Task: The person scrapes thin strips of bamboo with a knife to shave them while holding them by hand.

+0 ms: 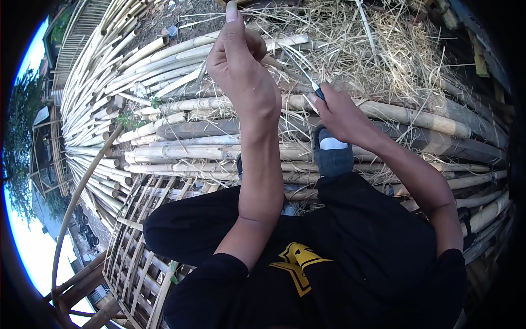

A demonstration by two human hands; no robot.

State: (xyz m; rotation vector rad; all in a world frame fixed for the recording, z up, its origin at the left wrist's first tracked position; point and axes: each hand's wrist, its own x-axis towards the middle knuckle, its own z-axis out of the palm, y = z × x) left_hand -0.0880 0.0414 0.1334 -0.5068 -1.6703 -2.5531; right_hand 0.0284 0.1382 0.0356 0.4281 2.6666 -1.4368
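Observation:
My left hand (238, 68) is raised at the top centre, its thumb stretched upward and its fingers curled in. What the curled fingers hold, if anything, is hidden behind the hand. To its right and a little lower, my right hand (339, 112) is closed round the dark handle of a knife (318, 92). The thin blade points up and left, toward my left hand. Loose bamboo strips and shavings (350, 60) lie behind and between the two hands.
Long bamboo poles (416, 118) lie across the ground, with many more stacked at the left (109, 88). A woven bamboo frame (142, 257) stands at the lower left, beside a curved pole (76, 203). My foot in a dark shoe (333, 156) rests among the poles.

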